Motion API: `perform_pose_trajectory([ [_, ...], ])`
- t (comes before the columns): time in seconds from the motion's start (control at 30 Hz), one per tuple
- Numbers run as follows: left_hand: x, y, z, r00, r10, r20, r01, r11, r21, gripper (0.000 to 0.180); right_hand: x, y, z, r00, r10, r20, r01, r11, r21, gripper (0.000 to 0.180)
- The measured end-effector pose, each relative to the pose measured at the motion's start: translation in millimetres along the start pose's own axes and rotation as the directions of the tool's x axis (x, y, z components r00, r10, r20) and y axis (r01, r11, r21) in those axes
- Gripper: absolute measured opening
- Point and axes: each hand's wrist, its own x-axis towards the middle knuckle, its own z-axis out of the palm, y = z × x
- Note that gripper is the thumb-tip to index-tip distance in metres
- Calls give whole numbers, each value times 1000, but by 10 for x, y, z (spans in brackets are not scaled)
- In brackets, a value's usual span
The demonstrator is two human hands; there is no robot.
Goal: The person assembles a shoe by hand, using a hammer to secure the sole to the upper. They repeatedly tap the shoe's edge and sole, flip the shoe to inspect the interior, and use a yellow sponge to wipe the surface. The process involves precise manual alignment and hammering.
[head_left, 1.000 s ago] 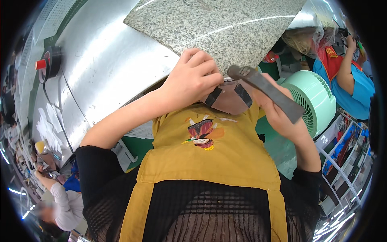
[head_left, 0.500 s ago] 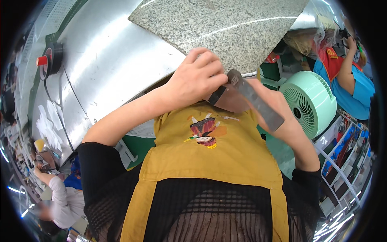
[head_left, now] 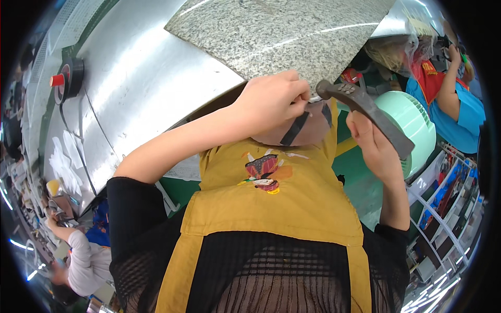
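Note:
My right hand [head_left: 377, 148] is wrapped round the handle of a dark metal hammer [head_left: 377, 112]. The hammer's round face points up and left, close to the stone slab's near edge. My left hand [head_left: 276, 101] is closed at the upper edge of a rounded pinkish-brown piece with dark bands [head_left: 315, 125]; the fingertips are partly hidden. That piece hangs at the near edge of the speckled grey stone slab [head_left: 282, 39], above my mustard apron [head_left: 271, 208]. A short gap separates the hammer from my left fingers.
Left of the slab lies a shiny metal tabletop [head_left: 151, 62], with a roll of black tape [head_left: 73, 78] and white scraps [head_left: 65, 161] on it. A mint-green fan [head_left: 412, 130] stands at my right. Other people work at far right and lower left.
My right hand and the hammer have moved right, away from my left fingers. My left hand has turned and shifted slightly right and down; more of the banded piece shows.

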Motion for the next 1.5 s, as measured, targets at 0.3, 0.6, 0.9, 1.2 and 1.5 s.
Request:
perform_pose_trajectory([
  [0.3,-90,-125,71,965,252,-74,-225,939,260,10,43,-4,15,999,-24,25,24,1000,9,16],
  [0.6,-110,-86,124,889,456,-47,-382,794,474,19,140,-66,22,996,20,91,-20,1000,-7,18],
  [0.9,-135,-200,-12,957,267,-118,-236,946,222,21,149,28,88,989,-66,130,79,992,-100,16],
  [1.2,-178,-195,54,866,491,-94,-399,792,462,30,185,-8,31,976,-12,219,45,988,-145,16],
  [1.5,-217,-204,62,931,324,-166,-258,908,329,23,172,-15,84,972,-14,235,57,983,-177,19],
])
